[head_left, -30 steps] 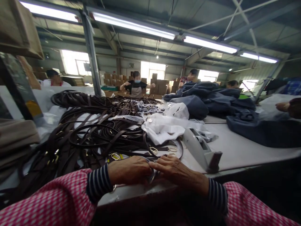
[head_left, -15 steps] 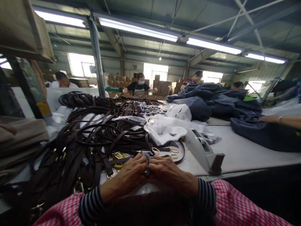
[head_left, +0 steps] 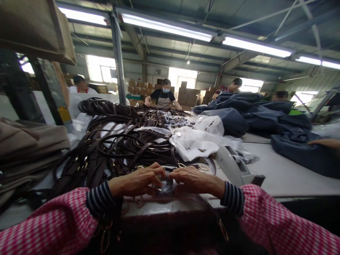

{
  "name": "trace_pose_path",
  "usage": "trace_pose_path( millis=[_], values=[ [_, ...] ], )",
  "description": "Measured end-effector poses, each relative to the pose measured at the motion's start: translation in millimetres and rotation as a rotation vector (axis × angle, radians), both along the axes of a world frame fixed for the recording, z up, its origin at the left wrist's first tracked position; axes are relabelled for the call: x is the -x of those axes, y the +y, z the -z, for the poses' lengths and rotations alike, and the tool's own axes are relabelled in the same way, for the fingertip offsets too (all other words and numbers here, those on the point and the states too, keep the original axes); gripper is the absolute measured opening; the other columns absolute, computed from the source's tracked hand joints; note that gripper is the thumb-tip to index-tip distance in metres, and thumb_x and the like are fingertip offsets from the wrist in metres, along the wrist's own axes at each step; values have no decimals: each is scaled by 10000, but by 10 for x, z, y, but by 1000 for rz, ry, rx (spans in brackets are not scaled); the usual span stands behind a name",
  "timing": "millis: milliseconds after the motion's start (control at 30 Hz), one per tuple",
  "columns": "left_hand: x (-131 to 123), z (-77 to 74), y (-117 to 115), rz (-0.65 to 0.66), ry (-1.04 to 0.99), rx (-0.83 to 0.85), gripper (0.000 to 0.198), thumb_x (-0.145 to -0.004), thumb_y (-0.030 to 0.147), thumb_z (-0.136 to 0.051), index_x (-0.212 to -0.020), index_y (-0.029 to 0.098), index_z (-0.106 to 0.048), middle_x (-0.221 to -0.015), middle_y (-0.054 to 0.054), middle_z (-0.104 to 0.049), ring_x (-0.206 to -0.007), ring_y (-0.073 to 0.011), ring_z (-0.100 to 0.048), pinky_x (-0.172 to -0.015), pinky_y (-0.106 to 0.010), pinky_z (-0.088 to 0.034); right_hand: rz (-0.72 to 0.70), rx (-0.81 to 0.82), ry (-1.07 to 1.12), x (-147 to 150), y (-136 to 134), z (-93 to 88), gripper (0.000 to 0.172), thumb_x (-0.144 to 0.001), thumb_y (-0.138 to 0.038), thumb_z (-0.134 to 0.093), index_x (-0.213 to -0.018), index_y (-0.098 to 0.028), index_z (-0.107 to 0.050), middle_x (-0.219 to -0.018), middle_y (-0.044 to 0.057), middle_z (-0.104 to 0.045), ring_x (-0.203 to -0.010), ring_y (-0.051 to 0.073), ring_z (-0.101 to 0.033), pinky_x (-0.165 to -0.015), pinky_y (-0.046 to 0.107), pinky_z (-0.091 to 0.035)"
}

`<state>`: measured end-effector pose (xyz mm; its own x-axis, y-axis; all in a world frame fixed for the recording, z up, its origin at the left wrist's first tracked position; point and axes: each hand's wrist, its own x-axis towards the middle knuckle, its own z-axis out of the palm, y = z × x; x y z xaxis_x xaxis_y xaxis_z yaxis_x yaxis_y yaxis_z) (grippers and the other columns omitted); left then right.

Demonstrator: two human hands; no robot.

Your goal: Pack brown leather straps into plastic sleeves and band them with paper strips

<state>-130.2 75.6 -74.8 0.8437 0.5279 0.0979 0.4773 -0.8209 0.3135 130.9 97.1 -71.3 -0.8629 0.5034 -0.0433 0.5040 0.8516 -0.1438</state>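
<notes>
Head view: the left hand [head_left: 139, 181] and right hand [head_left: 195, 179], fingers curled, hold a small, greyish, glossy piece [head_left: 166, 185], blurred in outline.

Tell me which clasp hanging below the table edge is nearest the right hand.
The gold-coloured clasp dangling just left of the right sleeve; the others hang near the left cuff.

Surroundings of the worktop [head_left: 281, 179].
Blue cloth [head_left: 255, 109] heaped on it at right; brown cloth [head_left: 32, 138] layered at left edge. Far side: masked person [head_left: 164, 98], boxes [head_left: 187, 97] stacked behind, bright windows [head_left: 176, 75] farther back. Tube lights [head_left: 167, 27] in a row overhead; grey post [head_left: 118, 60] upright, left of the person.
</notes>
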Motion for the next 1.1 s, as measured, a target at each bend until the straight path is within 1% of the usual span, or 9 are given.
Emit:
trace_pose_path(
  millis=[67, 167, 300, 400, 533, 733, 900, 1000, 1100],
  values=[
    [-23, -23, 28, -7, 52, 35, 75, -918, 282, -738, -974, 233, -740, -1319, -28, -607, -1224, -239, -515, -1060, -341, -425, -8, -34, 38, 85, 23, 52, 222, -971, -168, -628, -1180, -210, -693, -1046, 53, -733, -907, 196, -674, -741, 283, -430],
    [-149, 12, -4, -117, 77, -20, 168, -951, 367, -706, -1053, 234, -724, -1218, -41, -635, -1146, -256, -522, -1008, -375, -434, -15, -27, 90, 167, 34, 125, 232, -973, -119, -588, -1142, -216, -714, -1068, 48, -741, -945, 188, -680, -766, 276, -428],
    [-289, 141, -96, -229, 39, -81, 97, -964, 251, -634, -905, 181, -664, -1011, -55, -624, -1009, -239, -518, -896, -343, -455, 14, 2, 118, 111, 27, 127, 111, -946, -174, -672, -1045, -195, -714, -1047, 44, -742, -960, 198, -683, -765, 271, -440],
    [-259, 157, -108, -189, 35, -67, 104, -914, 195, -658, -819, 180, -621, -1013, -40, -618, -1012, -226, -511, -886, -315, -442, -20, 9, 112, 15, 3, 70, 269, -933, -230, -722, -1199, -222, -678, -1131, 51, -725, -1003, 207, -675, -816, 286, -461],
    [-152, 28, -45, -109, 75, 1, 118, -846, 96, -667, -800, 189, -610, -1050, -4, -621, -1057, -213, -503, -923, -300, -396, -34, 10, 110, -26, -19, 12, 347, -976, -261, -689, -1320, -261, -642, -1148, 48, -711, -1001, 211, -667, -816, 302, -457],
    [-81, -44, -18, -88, 116, 33, 92, -867, 127, -672, -843, 216, -680, -1033, 1, -670, -1078, -225, -530, -890, -318, -375, -45, -13, 184, 45, 39, 170, 127, -998, -227, -656, -1089, -256, -739, -1007, 6, -688, -913, 165, -633, -744, 267, -400],
    [-346, 275, -201, -376, 86, -107, 261, -964, 319, -633, -1213, 244, -658, -1166, -56, -679, -1112, -297, -517, -929, -431, -412, 50, -128, 239, 90, 21, 436, 133, -985, -272, -670, -1105, -251, -722, -897, -15, -642, -766, 135, -554, -619, 270, -303],
    [-584, 406, -312, -578, 121, -187, 204, -950, 222, -599, -1124, 160, -685, -1149, -131, -685, -1185, -377, -507, -986, -543, -415, 122, -184, 235, 105, -37, 548, 122, -985, -303, -656, -1074, -232, -701, -909, -5, -644, -771, 143, -544, -597, 264, -296],
    [-667, 417, -340, -591, 120, -196, 156, -946, 183, -579, -1049, 141, -688, -1154, -157, -683, -1167, -377, -527, -980, -540, -435, 150, -183, 264, 88, -115, 578, 155, -985, -305, -654, -1123, -243, -686, -981, 5, -670, -835, 158, -579, -654, 247, -365]
  ],
)
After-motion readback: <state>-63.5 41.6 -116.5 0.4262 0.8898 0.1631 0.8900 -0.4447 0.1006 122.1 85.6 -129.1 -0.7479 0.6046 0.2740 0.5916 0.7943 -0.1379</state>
